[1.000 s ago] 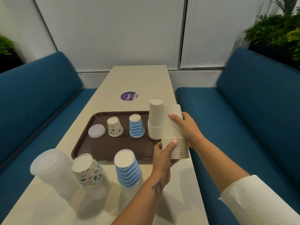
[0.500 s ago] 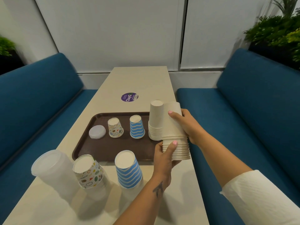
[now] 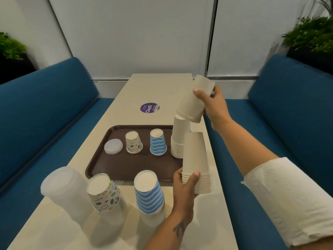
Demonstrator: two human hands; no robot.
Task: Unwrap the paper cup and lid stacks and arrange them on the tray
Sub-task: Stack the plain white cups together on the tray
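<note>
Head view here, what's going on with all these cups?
A person is sorting paper cups at a booth table. The left hand grips a stack of plain white cups near its rims, while the right hand holds a few white cups, tilted, above a second white stack standing on the brown tray. The tray also carries a striped cup, a patterned cup and a lid pile. Three wrapped stacks wait on the table's near side.

The beige table (image 3: 158,91) carries a brown tray (image 3: 126,165), a purple sticker (image 3: 149,108) and three wrapped stacks (image 3: 108,195)
</note>
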